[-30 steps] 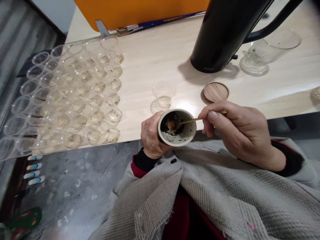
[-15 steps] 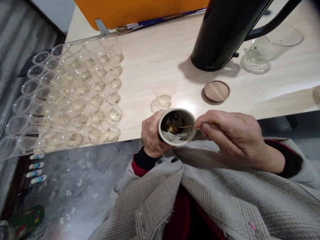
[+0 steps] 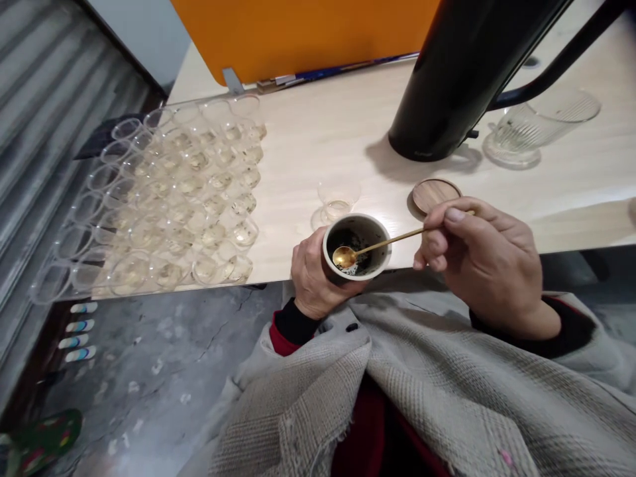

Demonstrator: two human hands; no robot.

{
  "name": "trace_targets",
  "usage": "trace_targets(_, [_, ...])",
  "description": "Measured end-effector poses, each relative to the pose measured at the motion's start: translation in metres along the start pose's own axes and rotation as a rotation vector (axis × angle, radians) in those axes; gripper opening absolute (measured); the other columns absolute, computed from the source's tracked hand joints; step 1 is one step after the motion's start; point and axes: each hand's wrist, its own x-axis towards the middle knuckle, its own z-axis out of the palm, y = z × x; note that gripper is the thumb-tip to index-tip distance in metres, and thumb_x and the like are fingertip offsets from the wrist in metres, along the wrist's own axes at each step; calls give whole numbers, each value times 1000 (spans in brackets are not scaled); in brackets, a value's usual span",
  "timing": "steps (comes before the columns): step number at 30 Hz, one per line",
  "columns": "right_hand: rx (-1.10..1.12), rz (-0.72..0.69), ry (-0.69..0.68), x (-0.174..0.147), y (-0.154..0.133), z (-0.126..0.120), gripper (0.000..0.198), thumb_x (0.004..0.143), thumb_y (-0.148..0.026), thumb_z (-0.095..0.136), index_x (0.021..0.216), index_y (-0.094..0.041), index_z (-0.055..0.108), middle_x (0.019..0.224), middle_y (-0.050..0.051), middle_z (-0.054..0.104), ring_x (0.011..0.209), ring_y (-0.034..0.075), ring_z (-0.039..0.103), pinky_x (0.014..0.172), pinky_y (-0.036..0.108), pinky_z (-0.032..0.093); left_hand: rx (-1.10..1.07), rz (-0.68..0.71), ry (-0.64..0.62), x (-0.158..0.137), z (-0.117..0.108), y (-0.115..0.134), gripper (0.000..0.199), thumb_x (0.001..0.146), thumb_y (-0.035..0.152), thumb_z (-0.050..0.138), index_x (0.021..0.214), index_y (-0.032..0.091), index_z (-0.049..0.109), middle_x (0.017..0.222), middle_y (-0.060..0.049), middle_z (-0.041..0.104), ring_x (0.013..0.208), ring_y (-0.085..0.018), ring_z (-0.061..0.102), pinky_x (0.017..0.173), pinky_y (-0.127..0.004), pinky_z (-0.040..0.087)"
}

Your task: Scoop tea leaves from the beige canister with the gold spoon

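My left hand (image 3: 314, 275) is wrapped round a ceramic canister (image 3: 383, 255) with a pale rim and dark loose tea leaves inside, tipped so its mouth faces me. Between the thumb and fingers of my right hand (image 3: 489, 262) is the handle of a long gold spoon (image 3: 390, 240). The spoon's bowl is at the canister's mouth; whether leaves lie in it I cannot tell. Just behind the canister stands a clear plastic cup (image 3: 339, 197), partly hidden by its rim. A round wooden lid (image 3: 432, 194) lies beyond my right fingers, which cover part of its edge.
Rows of clear plastic cups (image 3: 179, 205) with leafy bottoms crowd the table's left end. A black kettle (image 3: 447, 79) stands behind the lid, beside a ribbed glass pitcher (image 3: 541, 126). An orange panel (image 3: 308, 33) borders the back of the table (image 3: 303, 132).
My right hand has drawn back up and right, raising the spoon from deep in the canister to its mouth. The canister is tilted slightly differently, and the whole view has shifted.
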Motion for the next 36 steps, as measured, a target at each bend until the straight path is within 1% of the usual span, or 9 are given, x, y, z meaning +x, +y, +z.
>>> trace_targets(9, [86,-116,109,31,8,-14,13,97,-31,69,88,-22,69,64,-4,53,51,10,50,55,26,60,-16,-42,-31,0,-1,-2,98,79,72,81,151,17,45,129,-17,72,111,-33,74,95,-49,61])
trace_targets(12, [38,-289,122,35,-5,-8,11,99,-29,66,89,-25,69,65,-4,53,53,12,53,57,29,60,-11,-43,-36,-1,-1,-3,97,79,72,81,150,17,45,129,-18,72,113,-33,74,96,-49,61])
trace_targets(17, [-196,-704,237,38,-11,11,17,106,-26,54,98,-28,69,69,-3,58,58,15,61,65,34,61,10,-47,-41,-2,0,-2,100,78,74,81,152,18,43,130,-18,71,114,-34,74,97,-50,61])
trace_targets(19, [-398,-779,147,42,-3,15,18,108,-30,53,102,-28,70,71,-2,62,63,16,66,67,34,61,8,-49,-45,-2,-1,-2,100,78,74,81,152,18,43,130,-18,71,114,-34,74,97,-49,61])
trace_targets(21, [-596,-765,-19,47,8,15,17,107,-31,56,103,-26,71,73,-2,65,64,15,67,65,31,58,-1,-50,-38,-2,0,-2,99,78,73,81,151,17,44,130,-19,71,113,-34,74,96,-49,61])
trace_targets(23, [-696,-725,-110,51,16,14,18,107,-32,57,103,-25,73,74,-1,67,62,13,65,63,29,56,-9,-52,-29,-2,0,-2,100,77,72,83,151,16,45,130,-20,72,112,-35,74,96,-49,61])
trace_targets(28, [-620,-697,-23,51,18,7,24,109,-38,54,107,-25,74,78,0,68,68,15,67,70,32,59,-21,-54,-22,-1,0,-1,102,75,71,85,151,15,46,129,-20,72,111,-36,74,96,-50,61])
trace_targets(33, [-711,-738,-168,52,17,6,18,107,-31,58,105,-23,75,77,0,68,69,14,66,68,29,55,-23,-48,-30,0,-2,-1,98,78,71,83,149,15,46,129,-19,72,111,-35,74,95,-49,61])
trace_targets(36, [-650,-688,-115,53,17,8,19,107,-32,58,105,-24,75,76,-1,67,67,14,65,67,30,56,-12,-51,-41,0,-2,-2,98,78,72,82,150,17,45,129,-18,72,112,-34,74,96,-48,61])
